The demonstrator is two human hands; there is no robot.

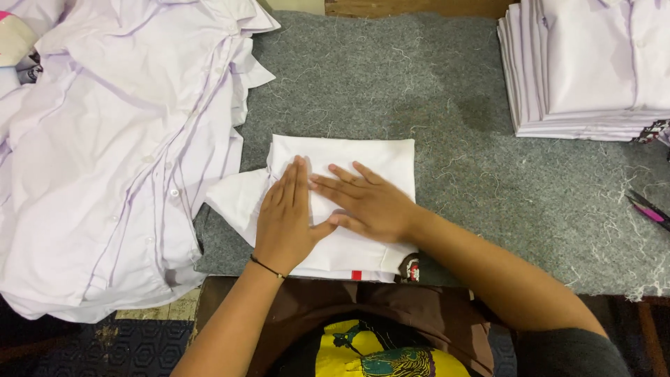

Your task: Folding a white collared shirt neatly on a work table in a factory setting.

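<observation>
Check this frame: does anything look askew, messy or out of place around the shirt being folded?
The folded shirt under both hands has a sleeve sticking out on its left side, untucked. Loose thread scraps litter the grey felt mat, thickest near the scissors. The finished stack looks tidy.

Under my fingers [300,183] the folded shirt [363,157] is plain white, with a small red tab at its hem below my palms. Left of my fingers, the heap of shirts [105,160] is pale lilac with white buttons. Beyond my fingertips the felt mat [433,91] is mottled grey, flecked with white threads. On my left wrist is a thin black band [267,267].
</observation>
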